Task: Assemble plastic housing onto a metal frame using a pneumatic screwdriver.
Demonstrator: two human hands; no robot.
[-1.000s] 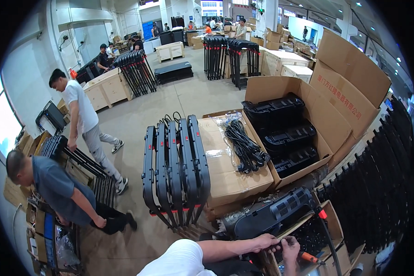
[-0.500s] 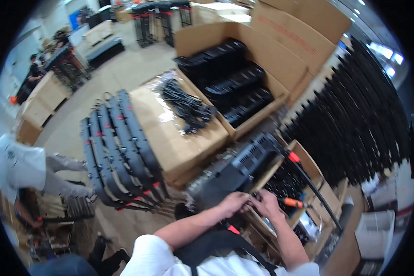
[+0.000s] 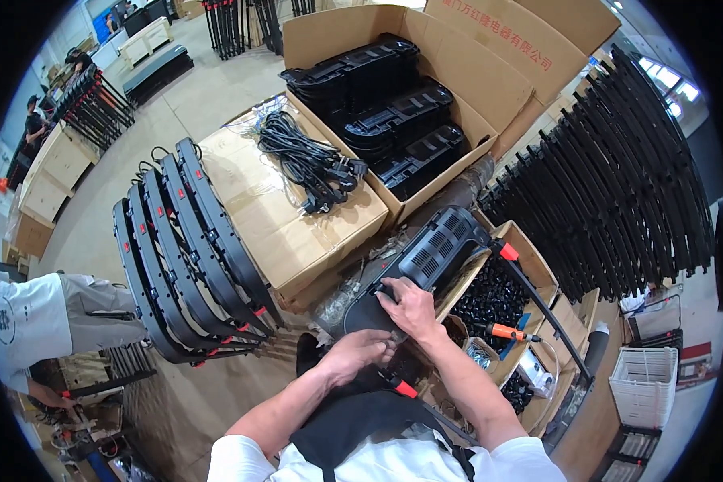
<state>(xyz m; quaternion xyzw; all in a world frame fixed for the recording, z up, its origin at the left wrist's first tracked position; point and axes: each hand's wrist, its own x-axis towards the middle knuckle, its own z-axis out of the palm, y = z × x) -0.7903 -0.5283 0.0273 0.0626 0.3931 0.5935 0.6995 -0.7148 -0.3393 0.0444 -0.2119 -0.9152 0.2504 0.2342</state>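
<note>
left hand [image 3: 360, 351]: grip curled, contents unclear | right hand [image 3: 407, 308]: flat on ribbed black plastic housing [image 3: 426, 261]

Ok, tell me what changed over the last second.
The view swung from across the hall down onto the work. The left hand came forward from low down and now lies beside the right hand on the black housing. Nothing was picked up or let go. The cable bundle, the open carton and the orange screwdriver lie as before.
</note>
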